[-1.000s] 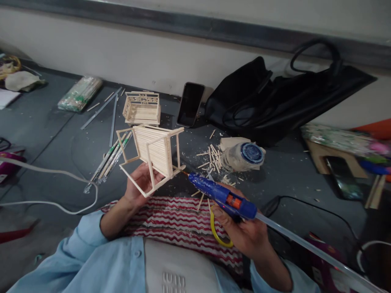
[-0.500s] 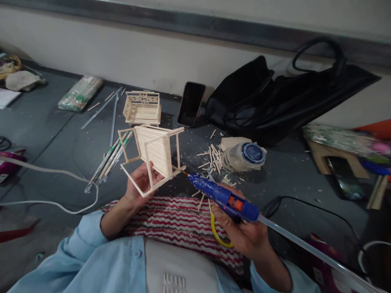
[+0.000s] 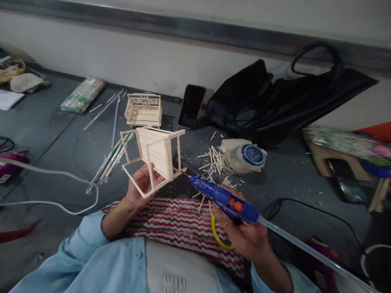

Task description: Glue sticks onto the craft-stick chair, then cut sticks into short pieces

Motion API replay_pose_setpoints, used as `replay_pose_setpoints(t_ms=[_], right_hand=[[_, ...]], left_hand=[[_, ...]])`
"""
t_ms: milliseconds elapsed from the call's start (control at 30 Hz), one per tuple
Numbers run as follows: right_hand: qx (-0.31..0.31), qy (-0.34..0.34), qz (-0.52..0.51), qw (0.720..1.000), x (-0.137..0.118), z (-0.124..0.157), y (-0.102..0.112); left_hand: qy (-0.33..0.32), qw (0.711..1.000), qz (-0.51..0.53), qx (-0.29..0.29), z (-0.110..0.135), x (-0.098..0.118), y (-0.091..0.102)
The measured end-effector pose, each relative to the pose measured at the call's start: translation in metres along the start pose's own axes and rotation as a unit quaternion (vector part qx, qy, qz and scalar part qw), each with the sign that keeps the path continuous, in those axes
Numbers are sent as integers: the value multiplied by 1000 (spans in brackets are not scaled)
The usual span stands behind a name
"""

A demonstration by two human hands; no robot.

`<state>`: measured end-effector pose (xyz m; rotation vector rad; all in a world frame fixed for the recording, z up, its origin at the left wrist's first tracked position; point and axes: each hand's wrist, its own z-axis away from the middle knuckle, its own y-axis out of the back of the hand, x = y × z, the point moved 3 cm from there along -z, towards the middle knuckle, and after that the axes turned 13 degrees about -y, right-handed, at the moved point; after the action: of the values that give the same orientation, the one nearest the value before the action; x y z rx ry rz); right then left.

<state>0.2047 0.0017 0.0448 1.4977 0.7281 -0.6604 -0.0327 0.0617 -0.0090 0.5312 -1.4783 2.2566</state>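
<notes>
My left hand point(image 3: 139, 185) is closed around a small frame made of wooden sticks point(image 3: 154, 152), tilted, with a slatted panel and thin legs or rails. In my right hand point(image 3: 244, 234) is a blue glue gun point(image 3: 221, 195) with an orange part on its side. A long clear glue stick point(image 3: 305, 242) runs out of its back end. The gun's metal tip is at the frame's lower right corner; whether it touches cannot be made out. A yellow ring-shaped handle point(image 3: 216, 234) shows beside my right hand, partly hidden behind it.
A finished-looking small stick bench point(image 3: 143, 116) stands behind the frame. Short sticks point(image 3: 216, 158) lie by a jar with a blue lid point(image 3: 253, 155). A phone point(image 3: 192, 106) leans near a black bag point(image 3: 259, 106). Packed sticks point(image 3: 82, 95) and a white cable point(image 3: 61, 173) lie left.
Both hands hold almost the same pose, with the glue gun tip still at the frame's corner. The whole view has shifted slightly, so things on the table appear a little lower.
</notes>
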Motion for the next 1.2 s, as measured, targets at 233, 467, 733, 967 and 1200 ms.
replay_pose_setpoints(t_ms=[233,467,733,967,1200], right_hand=[[1,0,3,1000,0,-2,1],[-6,8,13,1000,0,-1,2],[-21,24,3,999,-2,0,0],[-10,12,-1,1000,-1,1,0],[-12,4,-5,1000,2,1,0]], left_hand=[[9,1000,18,1,-1,0,-2],[18,999,30,12,1,1,-4],[14,1000,24,-11,1,0,-3],[16,999,28,-35,0,-1,-4],[18,999,21,-27,1,0,-4]])
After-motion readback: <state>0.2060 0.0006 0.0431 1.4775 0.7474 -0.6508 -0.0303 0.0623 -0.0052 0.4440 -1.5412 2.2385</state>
